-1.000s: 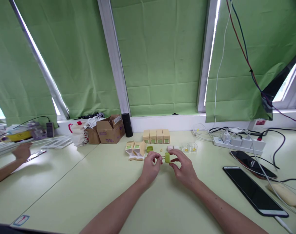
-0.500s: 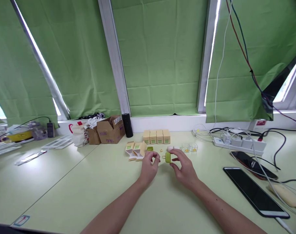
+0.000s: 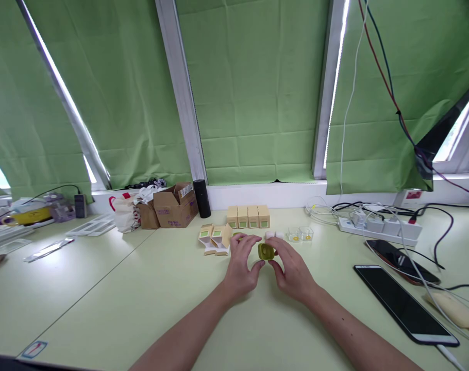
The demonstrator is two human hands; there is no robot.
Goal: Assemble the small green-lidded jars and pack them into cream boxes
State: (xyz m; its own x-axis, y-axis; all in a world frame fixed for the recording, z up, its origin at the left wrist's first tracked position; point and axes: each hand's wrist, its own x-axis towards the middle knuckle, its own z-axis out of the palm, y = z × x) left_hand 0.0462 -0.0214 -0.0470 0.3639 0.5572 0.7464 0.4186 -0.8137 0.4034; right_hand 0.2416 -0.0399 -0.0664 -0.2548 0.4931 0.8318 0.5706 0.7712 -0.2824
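A small olive-green case is held up over the table, its hollow open side facing me. My right hand grips it from the right between thumb and fingers. On its left side, my left hand has its thumb and fingers apart, close to the case's edge; whether it touches cannot be made out. Another green piece lies behind my left fingers, mostly hidden. Two opened cardboard boxes with green labels stand just left of my left hand. Small white pieces lie behind my right hand.
Several closed small boxes form a row at the back. Clear cups with yellow bits sit right of them. A power strip, cables and two phones occupy the right. A large carton and black cylinder stand back left.
My left hand has opened from a closed finger pose and moved right to the case. The case has turned so its hollow side faces me, its ring now out of sight.
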